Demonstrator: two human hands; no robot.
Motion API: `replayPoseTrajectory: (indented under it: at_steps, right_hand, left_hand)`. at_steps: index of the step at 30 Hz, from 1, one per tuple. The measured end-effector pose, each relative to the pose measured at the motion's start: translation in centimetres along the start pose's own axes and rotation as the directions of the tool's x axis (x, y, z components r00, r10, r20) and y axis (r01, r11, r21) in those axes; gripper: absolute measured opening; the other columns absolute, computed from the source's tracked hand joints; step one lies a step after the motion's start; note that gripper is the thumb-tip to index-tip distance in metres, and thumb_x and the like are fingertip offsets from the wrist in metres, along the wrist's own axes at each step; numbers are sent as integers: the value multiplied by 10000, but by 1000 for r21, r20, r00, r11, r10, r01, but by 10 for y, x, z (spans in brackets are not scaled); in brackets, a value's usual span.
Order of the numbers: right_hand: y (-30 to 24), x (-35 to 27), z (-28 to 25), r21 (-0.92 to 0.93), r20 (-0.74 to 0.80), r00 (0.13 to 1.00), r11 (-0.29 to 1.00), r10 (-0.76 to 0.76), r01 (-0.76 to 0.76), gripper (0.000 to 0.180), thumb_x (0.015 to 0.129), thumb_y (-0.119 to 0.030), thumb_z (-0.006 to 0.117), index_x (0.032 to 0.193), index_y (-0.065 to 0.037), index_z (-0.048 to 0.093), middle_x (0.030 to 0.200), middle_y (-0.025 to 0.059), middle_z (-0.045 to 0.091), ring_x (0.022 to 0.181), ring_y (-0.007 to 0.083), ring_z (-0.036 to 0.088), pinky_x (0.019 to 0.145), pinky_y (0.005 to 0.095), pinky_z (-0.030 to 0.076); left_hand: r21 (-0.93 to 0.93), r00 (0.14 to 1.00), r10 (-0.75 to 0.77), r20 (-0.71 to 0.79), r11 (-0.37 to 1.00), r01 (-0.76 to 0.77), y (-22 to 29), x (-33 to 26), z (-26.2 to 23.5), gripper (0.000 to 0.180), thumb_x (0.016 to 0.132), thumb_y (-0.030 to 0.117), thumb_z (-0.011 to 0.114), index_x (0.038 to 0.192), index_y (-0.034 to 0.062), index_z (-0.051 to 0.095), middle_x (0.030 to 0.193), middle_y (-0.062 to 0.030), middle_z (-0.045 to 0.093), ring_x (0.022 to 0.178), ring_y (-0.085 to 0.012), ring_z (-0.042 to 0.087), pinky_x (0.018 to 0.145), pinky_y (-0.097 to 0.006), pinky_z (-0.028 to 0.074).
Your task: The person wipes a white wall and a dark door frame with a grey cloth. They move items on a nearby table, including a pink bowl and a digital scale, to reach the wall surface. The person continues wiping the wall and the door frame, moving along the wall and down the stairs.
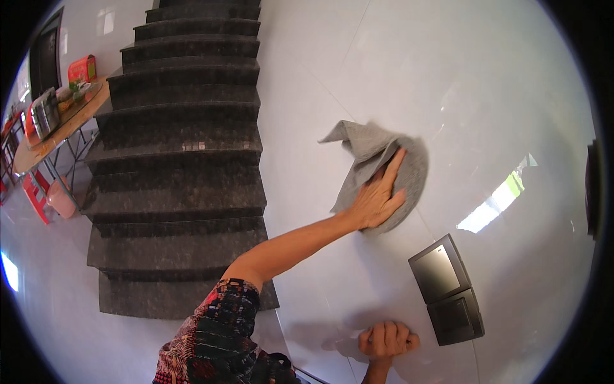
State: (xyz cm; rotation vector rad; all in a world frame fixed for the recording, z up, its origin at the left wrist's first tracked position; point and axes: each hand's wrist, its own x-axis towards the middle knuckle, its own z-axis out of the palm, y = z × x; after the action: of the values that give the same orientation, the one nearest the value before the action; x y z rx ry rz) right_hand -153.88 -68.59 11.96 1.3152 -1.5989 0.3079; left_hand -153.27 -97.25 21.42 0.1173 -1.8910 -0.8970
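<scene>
My left hand (376,200) lies flat on a grey cloth (409,168), pressing it against a glossy white tiled wall (486,89). The arm reaches up from the lower left, out of a patterned short sleeve. A corner of the cloth sticks out and hangs loose to the upper left of the hand. My right hand (385,339) comes in at the bottom edge. It rests on the wall with its fingers curled together and holds nothing. It is just left of the dark wall panels.
Two dark square switch panels (448,288) sit on the wall at the lower right. A dark stone staircase (179,160) runs along the wall's left side. Far left stands a round table (57,131) with boxes and a kettle, with a red stool (35,195) and a pink bucket (62,198) under it.
</scene>
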Motion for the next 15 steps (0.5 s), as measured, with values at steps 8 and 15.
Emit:
replayPoseTrajectory:
  at_steps: [8, 15]
  right_hand:
    - [1, -4, 8, -114, 37, 999, 993, 5, -1, 119, 631, -188, 518, 663, -99, 591, 693, 12, 563, 655, 196, 474, 703, 371, 266]
    - [-5, 17, 2, -251, 21, 999, 967, 47, -40, 81, 707, -206, 560, 672, -166, 621, 675, -32, 590, 579, 174, 473, 642, 355, 273]
  left_hand:
    - [79, 919, 306, -247, 952, -296, 39, 129, -38, 769, 838, 436, 443, 1499, 184, 140, 1431, -274, 278, 1339, -439, 234, 1093, -555, 116]
    - [158, 902, -1, -431, 985, 76, -44, 232, -92, 700, 887, 544, 376, 1490, 307, 110, 1508, -190, 231, 1327, -533, 192, 1071, -634, 42]
